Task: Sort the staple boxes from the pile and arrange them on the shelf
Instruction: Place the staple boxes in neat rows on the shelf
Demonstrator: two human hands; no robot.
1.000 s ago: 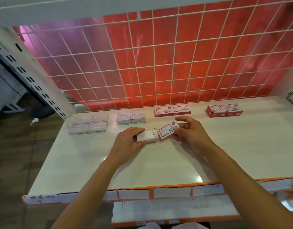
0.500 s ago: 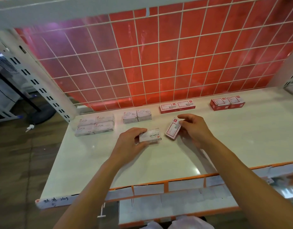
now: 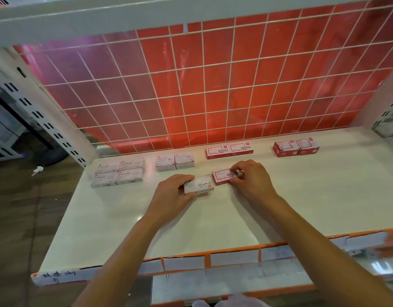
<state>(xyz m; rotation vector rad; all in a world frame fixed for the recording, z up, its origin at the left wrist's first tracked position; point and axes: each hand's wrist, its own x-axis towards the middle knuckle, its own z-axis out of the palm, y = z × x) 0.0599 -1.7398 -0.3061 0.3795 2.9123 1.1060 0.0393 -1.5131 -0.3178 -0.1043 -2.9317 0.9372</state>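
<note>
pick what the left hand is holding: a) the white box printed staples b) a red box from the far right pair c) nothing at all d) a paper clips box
a: the left hand grips the white box printed STAPLES on the shelf, while the right hand holds the red box beside it.

the shelf [image 3: 302, 207] is plain white, its front edge [image 3: 233, 256] orange with pale white label strips. behind it a red back panel [image 3: 242, 103] is crossed by a white wire grid [image 3: 205, 85] of rectangles. the white boxes [image 3: 118, 173] carry dark lettering and a small red mark, as does the loose white box [image 3: 201, 184]. the red boxes [image 3: 228, 149] and the loose red box [image 3: 222, 176] have white labels. the floor [image 3: 18, 218] is brown wood grain.
</note>
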